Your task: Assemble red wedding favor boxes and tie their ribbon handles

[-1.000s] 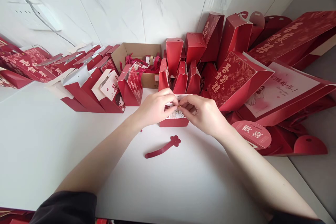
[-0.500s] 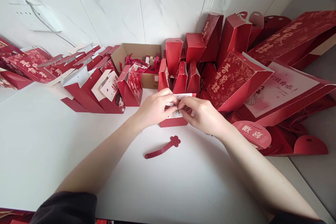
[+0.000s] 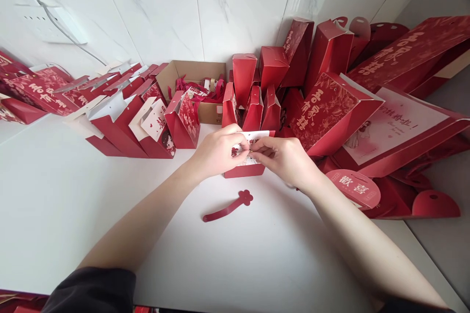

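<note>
My left hand (image 3: 224,149) and my right hand (image 3: 282,156) meet fingertip to fingertip, both closed in a pinch. Between them shows a tiny gold-coloured piece (image 3: 250,150), too small to name. Right behind the fingers stands a small red gift bag (image 3: 244,171) with a white printed card (image 3: 261,135) on its front; my hands hide much of both. Nearer to me, a dark red paper strip (image 3: 227,210) with a flower-shaped end lies flat on the white table (image 3: 205,264).
Several finished-looking red bags (image 3: 128,124) line the left. A cardboard box (image 3: 191,67) holding red ribbons stands at the back against the tiled wall. Red boxes (image 3: 244,78) and large printed bags (image 3: 330,112) crowd the right, beside a pink rounded tag (image 3: 352,188).
My right fingertips have shifted slightly and the gold piece now shows between both hands. More of the white card is visible. The paper strip lies where it was.
</note>
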